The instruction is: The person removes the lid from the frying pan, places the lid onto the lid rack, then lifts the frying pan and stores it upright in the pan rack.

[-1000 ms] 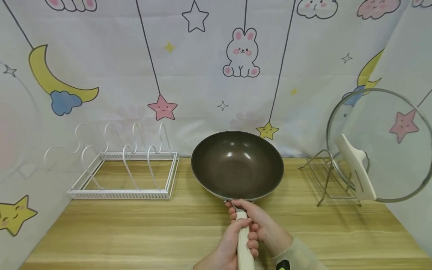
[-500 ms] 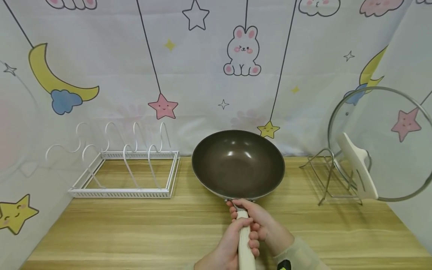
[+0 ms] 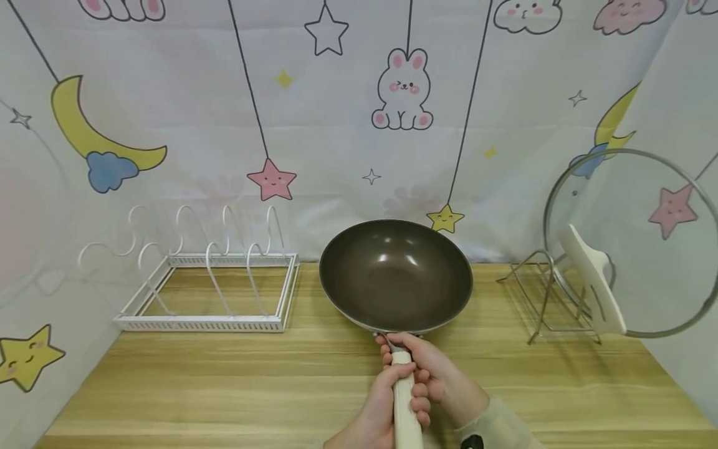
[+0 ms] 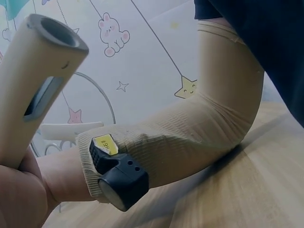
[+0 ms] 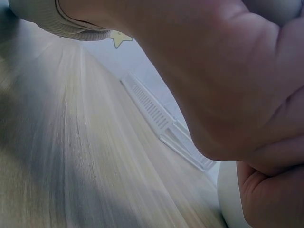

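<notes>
A dark-brown wok (image 3: pixel 395 280) is in the middle of the head view, its open side tipped toward me. Both hands grip its cream handle (image 3: pixel 405 399). My left hand (image 3: pixel 377 402) holds the lower part, thumb along the top and fingers curled round the far side. Just ahead of it, my right hand (image 3: pixel 443 374) wraps the end nearest the wok. The hollow end of the handle (image 4: pixel 35 80) rises in the left wrist view, with a slot in its side. In the right wrist view my right hand (image 5: pixel 223 85) fills the upper right. Contact between wok base and table is hidden.
On the left of the wooden table (image 3: pixel 224 386) stands a white rack (image 3: pixel 202 322) with curved wire dividers. At right, a metal wire stand (image 3: pixel 541 299) bears a glass lid (image 3: pixel 662 280) with a cream handle piece (image 3: pixel 594 280). A patterned curtain (image 3: pixel 336 125) hangs close behind.
</notes>
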Tool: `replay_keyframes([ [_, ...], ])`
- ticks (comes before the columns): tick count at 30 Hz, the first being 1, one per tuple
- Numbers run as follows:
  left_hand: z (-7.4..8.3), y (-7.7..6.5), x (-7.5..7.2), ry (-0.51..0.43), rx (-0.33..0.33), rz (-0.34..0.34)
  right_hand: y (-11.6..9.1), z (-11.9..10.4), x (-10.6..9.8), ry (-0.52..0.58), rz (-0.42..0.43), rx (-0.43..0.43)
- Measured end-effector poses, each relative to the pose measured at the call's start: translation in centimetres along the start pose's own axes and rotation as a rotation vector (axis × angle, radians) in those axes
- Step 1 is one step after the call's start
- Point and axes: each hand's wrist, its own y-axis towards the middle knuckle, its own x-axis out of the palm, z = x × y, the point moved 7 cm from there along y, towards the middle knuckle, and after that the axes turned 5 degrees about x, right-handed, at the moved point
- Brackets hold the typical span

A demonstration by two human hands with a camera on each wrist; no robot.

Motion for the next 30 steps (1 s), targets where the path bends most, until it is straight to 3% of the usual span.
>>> replay_keyframes([
  [7,-0.1,0.2,-0.1,0.025,0.023,-0.017,0.1,0.0,-0.1,-0.003,-0.014,-0.006],
  [16,0.1,-0.2,-0.3,0.015,-0.008,-0.008,0.2,0.3,0.1,-0.006,0.026,0.034],
  [23,0.3,-0.1,-0.7,0.126,-0.037,0.055,0.0,-0.1,0.2,-0.050,0.054,0.063],
  [30,0.1,0.1,-1.0,0.179,-0.059,0.110,0.0,-0.4,0.1,-0.132,0.096,0.077],
])
